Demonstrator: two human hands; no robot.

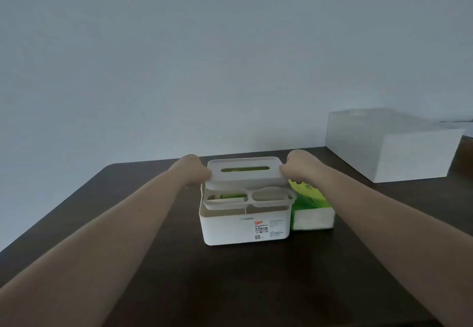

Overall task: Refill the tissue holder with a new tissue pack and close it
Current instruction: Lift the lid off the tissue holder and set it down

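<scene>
The lid (244, 170) is pinched at its two short ends: the left hand (195, 169) is closed on the left end and the right hand (298, 166) on the right end, the fingertips being hidden behind the knuckles and the lid's edge. The lid is held level just above the holder (244, 224), apart from its rim, and green is seen through the lid's slot. At the front of the holder's top a tray (249, 197) with two compartments is seated. A green pack (311, 209) lies just beside the holder, on its right, touching or nearly touching its wall. Whether a pack is already inside the holder cannot be told for certain. The holder stands on a dark table (153, 250); a white box (391, 145) rests well behind and to the right of the holder.

The lid is judged light, stiff and smooth, so the end grip suits it. The pack is judged soft and light, with a slippery wrapper; it is best taken by its long sides.
</scene>
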